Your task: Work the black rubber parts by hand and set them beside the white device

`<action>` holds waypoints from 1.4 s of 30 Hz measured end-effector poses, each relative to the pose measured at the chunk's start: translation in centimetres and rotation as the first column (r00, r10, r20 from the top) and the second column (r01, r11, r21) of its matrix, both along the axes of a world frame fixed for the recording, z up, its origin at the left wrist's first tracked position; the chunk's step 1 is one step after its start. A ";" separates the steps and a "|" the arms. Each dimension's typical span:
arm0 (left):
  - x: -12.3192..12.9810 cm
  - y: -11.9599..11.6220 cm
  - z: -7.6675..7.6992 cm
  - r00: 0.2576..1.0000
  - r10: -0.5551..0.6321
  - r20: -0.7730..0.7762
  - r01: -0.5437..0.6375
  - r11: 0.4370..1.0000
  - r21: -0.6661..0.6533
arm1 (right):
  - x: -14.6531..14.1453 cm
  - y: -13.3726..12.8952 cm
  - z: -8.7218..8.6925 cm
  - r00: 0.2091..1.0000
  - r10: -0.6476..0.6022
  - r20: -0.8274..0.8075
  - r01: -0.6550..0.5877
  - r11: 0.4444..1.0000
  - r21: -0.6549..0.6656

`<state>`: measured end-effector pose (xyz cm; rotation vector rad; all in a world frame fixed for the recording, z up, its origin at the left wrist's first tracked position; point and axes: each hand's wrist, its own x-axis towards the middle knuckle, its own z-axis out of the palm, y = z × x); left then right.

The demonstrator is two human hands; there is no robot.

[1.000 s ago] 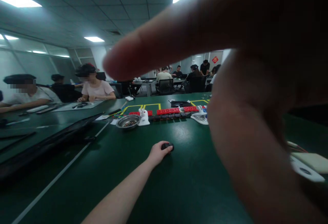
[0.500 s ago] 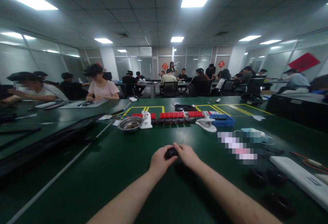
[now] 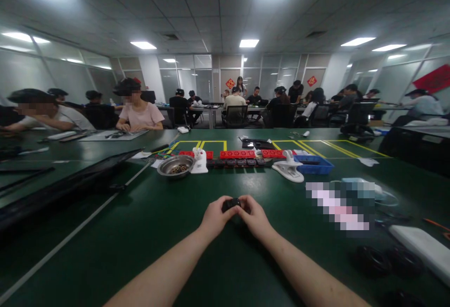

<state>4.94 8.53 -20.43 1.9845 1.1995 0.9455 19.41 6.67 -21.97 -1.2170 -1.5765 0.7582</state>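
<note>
Near the middle of the green table (image 3: 168, 260), a small black part (image 3: 232, 203) sits between my two hands. My left hand (image 3: 217, 213) grips it from the left, thumb in front. My right hand (image 3: 253, 215) closes on its right side, with fingertips and thumb against it. Farther back stand a metal bowl (image 3: 176, 167) of small metal pieces, a white clamp-like stand (image 3: 199, 161), red trays (image 3: 237, 154) in a row with dark parts before them, another white clamp (image 3: 288, 168) and a blue bin (image 3: 314, 165).
Black rings (image 3: 373, 260) and a white flat case (image 3: 422, 246) lie at the right, near a blue-and-white packet (image 3: 362, 189). A long black panel (image 3: 70, 190) stretches along the left. A person in pink (image 3: 140, 112) sits across the table at the left.
My right hand's fingers have shifted around the black part, its thumb now near my left thumb. The part looks turned slightly. The view has tilted down and moved a little left.
</note>
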 end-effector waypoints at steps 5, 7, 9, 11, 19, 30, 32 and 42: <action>-0.1 -0.6 0.3 0.997 -0.025 0.079 0.023 0.999 0.032 | -0.2 -0.8 0.5 0.998 -0.065 0.017 0.065 0.998 0.007; -0.1 -0.9 0.4 0.997 -0.018 0.070 0.014 0.999 0.050 | -0.1 -1.0 0.5 0.988 -0.133 0.077 0.134 0.991 -0.005; -0.1 -1.1 0.5 0.998 -0.031 0.061 0.027 0.997 0.070 | 0.0 -1.0 0.5 0.977 -0.147 0.152 0.153 0.988 -0.030; -0.1 -1.4 0.6 0.997 -0.057 0.057 0.052 0.995 0.081 | 0.1 -1.0 0.4 0.977 -0.109 0.183 0.122 0.991 -0.062; -0.3 -0.8 -0.2 0.970 -0.068 0.232 0.099 0.987 -0.124 | -0.1 -1.3 0.7 0.979 -0.037 0.199 0.024 0.998 0.065; 0.0 -0.1 -0.6 0.968 0.012 0.250 0.003 0.998 -0.059 | -0.3 -0.8 0.6 0.988 -0.128 0.088 0.128 0.992 0.005; -0.1 -0.4 -0.2 0.980 0.006 0.196 -0.006 1.000 0.000 | -0.2 -0.7 0.7 0.962 -0.190 0.194 0.195 0.981 -0.005; 0.1 0.1 -0.8 0.961 -0.051 0.273 0.109 0.974 -0.199 | 0.3 -0.4 0.5 0.962 -0.087 0.261 0.075 0.996 0.055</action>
